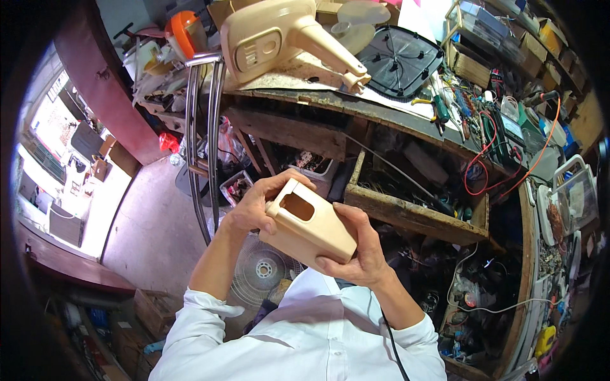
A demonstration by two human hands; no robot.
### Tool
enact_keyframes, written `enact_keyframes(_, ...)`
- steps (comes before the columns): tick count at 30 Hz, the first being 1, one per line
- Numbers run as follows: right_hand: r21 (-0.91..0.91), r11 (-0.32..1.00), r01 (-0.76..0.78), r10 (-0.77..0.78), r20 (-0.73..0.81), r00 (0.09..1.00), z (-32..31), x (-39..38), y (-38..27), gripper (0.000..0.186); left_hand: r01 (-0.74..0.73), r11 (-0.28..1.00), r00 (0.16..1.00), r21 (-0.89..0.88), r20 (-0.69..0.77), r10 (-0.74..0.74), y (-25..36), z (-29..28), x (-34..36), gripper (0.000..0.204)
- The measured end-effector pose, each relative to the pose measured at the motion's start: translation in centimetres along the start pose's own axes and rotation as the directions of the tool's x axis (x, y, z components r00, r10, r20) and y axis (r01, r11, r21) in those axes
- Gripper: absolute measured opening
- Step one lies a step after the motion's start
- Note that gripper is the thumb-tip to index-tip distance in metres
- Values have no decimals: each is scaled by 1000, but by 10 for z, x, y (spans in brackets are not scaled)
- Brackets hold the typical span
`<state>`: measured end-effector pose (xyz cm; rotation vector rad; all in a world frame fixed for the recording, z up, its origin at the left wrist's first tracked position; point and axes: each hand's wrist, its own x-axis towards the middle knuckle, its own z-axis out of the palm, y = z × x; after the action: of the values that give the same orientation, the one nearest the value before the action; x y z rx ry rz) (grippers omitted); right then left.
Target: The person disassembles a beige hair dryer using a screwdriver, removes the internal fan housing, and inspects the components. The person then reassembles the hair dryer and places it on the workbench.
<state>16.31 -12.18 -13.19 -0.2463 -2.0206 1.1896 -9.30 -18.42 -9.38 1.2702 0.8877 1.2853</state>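
Note:
A cream plastic housing (305,240), box-like with a rounded rectangular opening in its upper face, is held tilted in front of my chest. My left hand (250,206) grips its left end, thumb on the near side and fingers over the far edge. The right end sits between the thumb and fingers of my right hand (361,251). Through the opening only a brownish, shaded interior shows. On the workbench beyond lies a cream appliance base (262,46) with a tapering stem, matching the housing in colour.
A black square plastic cover (400,60) lies on the bench beside pliers, screwdrivers (440,109) and red test leads (473,170). Under it, a wooden drawer (413,213) is pulled out. Chrome tubing (194,127) rises at left. A round wire fan grille (264,270) is below my forearms.

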Motion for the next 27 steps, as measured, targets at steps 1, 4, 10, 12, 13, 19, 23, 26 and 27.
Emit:
enact_keyframes(1, -7, 1000, 20, -20, -11, 1000, 1, -1, 0, 91, -1, 1000, 1000, -11, -9, 1, 1, 0, -1, 110)
enact_keyframes(4, -30, 998, 64, -65, -32, 997, 3, -4, -1, 91, -50, 998, 997, -27, -55, 48, -4, 3, -4, 107)
enact_keyframes(10, -76, 995, 71, -76, -54, 996, 2, -6, -9, 90, -112, 992, 989, 56, 100, 107, -2, -10, 0, 91)
enact_keyframes(12, -61, 996, 72, -76, -70, 995, 5, -7, -7, 89, -124, 991, 988, 57, 100, 118, -4, -11, 0, 91)
enact_keyframes(13, -56, 996, 67, -70, -68, 995, 6, -7, -7, 89, -105, 994, 990, 37, 95, 101, -5, -11, 0, 93)
enact_keyframes(19, -57, 994, 88, -92, -67, 993, 9, -6, -4, 90, -8, 1000, 1000, 13, 0, 8, -7, -7, -6, 124)
enact_keyframes(23, -87, 986, 139, -145, -75, 987, 15, 1, -10, 91, 5, 999, 999, -49, 40, -3, -5, -17, -12, 133)
enact_keyframes(26, -143, 965, 220, -236, -109, 966, 20, 5, -11, 94, -90, 995, 993, 31, 76, 88, 7, -15, -8, 141)
enact_keyframes(27, -168, 954, 250, -272, -120, 955, 20, 5, -10, 96, -137, 988, 987, 76, 94, 130, 13, -13, -5, 145)
